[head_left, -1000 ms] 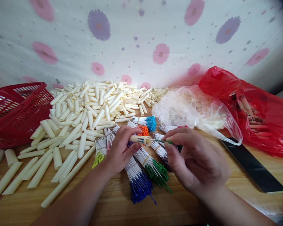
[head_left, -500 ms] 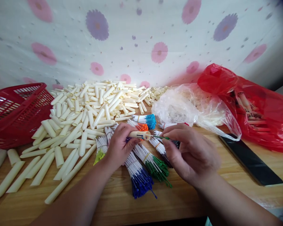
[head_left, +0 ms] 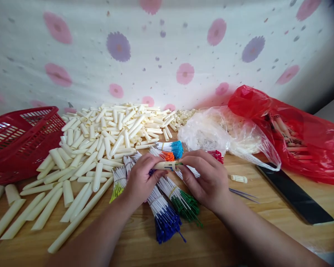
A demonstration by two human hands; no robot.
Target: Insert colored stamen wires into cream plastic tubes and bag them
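Between thumb and fingers, my left hand [head_left: 142,178] grips a short cream pen barrel [head_left: 164,165] that lies level and has coloured slots near its right end. My right hand [head_left: 207,178] is closed at that end, pinching a green-tipped pen refill [head_left: 179,163]; only a bit of green shows, the rest being hidden by the barrel and fingers. Under the hands lie banded refill bundles with blue tips [head_left: 167,224], green tips [head_left: 189,203] and yellow tips [head_left: 117,184]. Bundles with orange tips [head_left: 168,155] and light blue tips [head_left: 176,148] sit just behind.
Cream pen tubes [head_left: 119,128] are heaped left and behind, beside a red basket [head_left: 25,148]. At right are a clear plastic bag [head_left: 203,128], a red bag [head_left: 317,148], a black strip [head_left: 295,194], tweezers [head_left: 243,193] and a small cream part [head_left: 238,178].
My right hand has moved left, right up to the barrel, and the green refill has slid into it. The cream part and tweezers have come into sight. The camera has tilted up slightly.
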